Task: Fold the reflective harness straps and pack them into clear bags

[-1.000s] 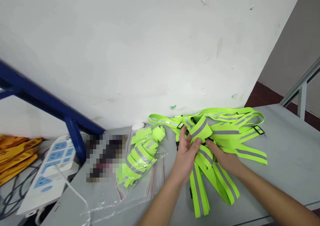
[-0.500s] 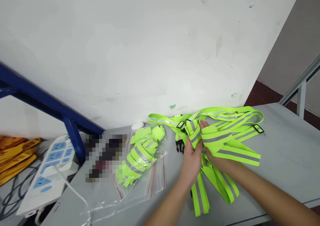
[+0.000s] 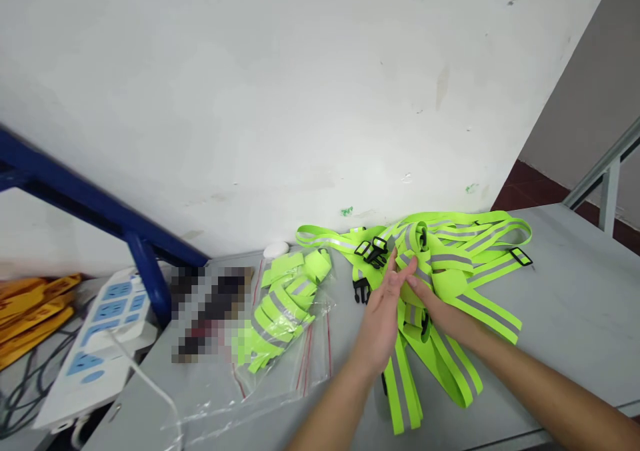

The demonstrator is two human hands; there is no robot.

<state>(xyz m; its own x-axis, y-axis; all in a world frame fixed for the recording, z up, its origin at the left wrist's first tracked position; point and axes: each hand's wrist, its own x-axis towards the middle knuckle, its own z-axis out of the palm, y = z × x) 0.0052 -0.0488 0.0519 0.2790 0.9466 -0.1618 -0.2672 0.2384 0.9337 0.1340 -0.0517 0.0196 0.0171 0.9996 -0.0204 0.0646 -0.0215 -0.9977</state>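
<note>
Lime-green straps (image 3: pixel 493 311) with grey reflective stripes lie in a tangled heap on the grey table against the wall. My left hand (image 3: pixel 387 304) is closed on the left side of a strap bundle (image 3: pixel 417 254), raised over the heap. On the bundle's near right side, my right hand (image 3: pixel 433 301) grips it too, its fingers partly hidden by the straps. Black buckles (image 3: pixel 361 290) lie left of my hands, and a black slider (image 3: pixel 521 256) sits at the right. Two strap loops hang toward the table's front edge.
Clear plastic bags (image 3: pixel 305 364) with folded green straps (image 3: pixel 280 314) lie left of my hands. Farther left are a blurred patch, a blue metal bar (image 3: pixel 145 264), a white power strip (image 3: pixel 100 338) with a cable, and orange cloth (image 3: pixel 35 311). A white wall (image 3: pixel 300 104) rises behind.
The bundle has turned between my hands, showing its rolled end and a black piece inside. My right hand has moved from behind the straps to their near side.
</note>
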